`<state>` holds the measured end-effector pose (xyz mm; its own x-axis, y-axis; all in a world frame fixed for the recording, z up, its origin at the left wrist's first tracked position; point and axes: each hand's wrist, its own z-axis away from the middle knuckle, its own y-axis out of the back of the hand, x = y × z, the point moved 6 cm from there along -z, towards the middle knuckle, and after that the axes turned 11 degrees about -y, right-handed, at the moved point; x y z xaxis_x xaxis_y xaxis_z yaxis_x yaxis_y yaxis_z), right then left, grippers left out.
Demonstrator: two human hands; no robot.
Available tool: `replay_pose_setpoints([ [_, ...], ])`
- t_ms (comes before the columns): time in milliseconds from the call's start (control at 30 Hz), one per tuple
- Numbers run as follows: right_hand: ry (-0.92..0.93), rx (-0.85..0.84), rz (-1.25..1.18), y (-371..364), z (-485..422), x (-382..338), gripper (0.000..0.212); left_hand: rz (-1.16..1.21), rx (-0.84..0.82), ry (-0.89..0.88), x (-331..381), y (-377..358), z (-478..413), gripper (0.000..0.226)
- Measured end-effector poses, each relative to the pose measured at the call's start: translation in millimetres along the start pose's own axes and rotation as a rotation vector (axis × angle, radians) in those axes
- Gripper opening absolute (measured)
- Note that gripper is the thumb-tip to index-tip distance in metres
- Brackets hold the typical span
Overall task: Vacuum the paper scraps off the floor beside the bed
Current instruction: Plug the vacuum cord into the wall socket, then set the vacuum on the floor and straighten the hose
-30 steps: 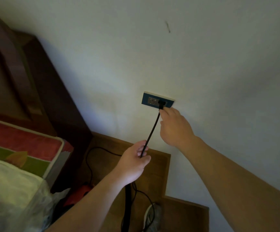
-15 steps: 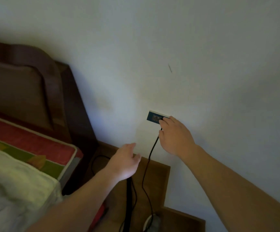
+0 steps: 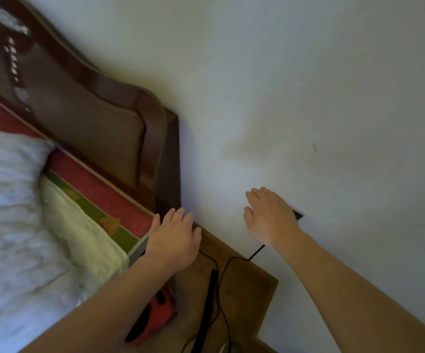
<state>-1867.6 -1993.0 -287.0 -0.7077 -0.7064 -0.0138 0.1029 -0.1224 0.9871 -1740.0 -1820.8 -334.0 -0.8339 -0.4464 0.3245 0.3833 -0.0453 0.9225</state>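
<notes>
The cord [image 3: 256, 252] is running out just under my right wrist, so I am risking a snag. If my arm is catching it as I am turning away, the plug could be dragged out of the socket [image 3: 298, 215], leaving the vacuum [image 3: 152, 319] without power. The plug itself is hidden behind my hand. The slack is looping loosely across the wooden surface [image 3: 254, 284], where it could be tangling round the black tube [image 3: 207, 301] once I am lifting the machine.

My right grip [image 3: 270, 217] is spread open with fingers straight, holding nothing. It is hovering in front of the wall and covering most of the socket, so only one dark corner is showing. My left grip [image 3: 174, 240] is open too, fingers relaxed and holding nothing, above the surface's far corner next to the bed [image 3: 99, 189]. I cannot tell whether it is touching the wood.

The red vacuum is lying beneath my left forearm, on the surface near its bed-side edge, with the tube just beside it. The paper scraps and the floor are not showing from here.
</notes>
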Motion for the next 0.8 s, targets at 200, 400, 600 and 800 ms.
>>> replay_pose_setpoints([
  [200, 0.172, 0.001, -0.017, 5, -15, -50, 0.048, -0.054, 0.048, 0.175, -38, 13, 36, 0.056],
  [400, 0.374, -0.006, -0.039, 10, -22, -111, 0.052, -0.062, 0.105, 0.363, -71, 26, 88, 0.053],
  [600, 0.603, -0.033, -0.036, 2, -5, -190, 0.052, -0.030, 0.144, 0.550, -100, 21, 155, 0.052],
  [800, 0.826, -0.004, 0.004, -12, 37, -278, 0.049, 0.019, 0.158, 0.715, -139, 7, 229, 0.058],
])
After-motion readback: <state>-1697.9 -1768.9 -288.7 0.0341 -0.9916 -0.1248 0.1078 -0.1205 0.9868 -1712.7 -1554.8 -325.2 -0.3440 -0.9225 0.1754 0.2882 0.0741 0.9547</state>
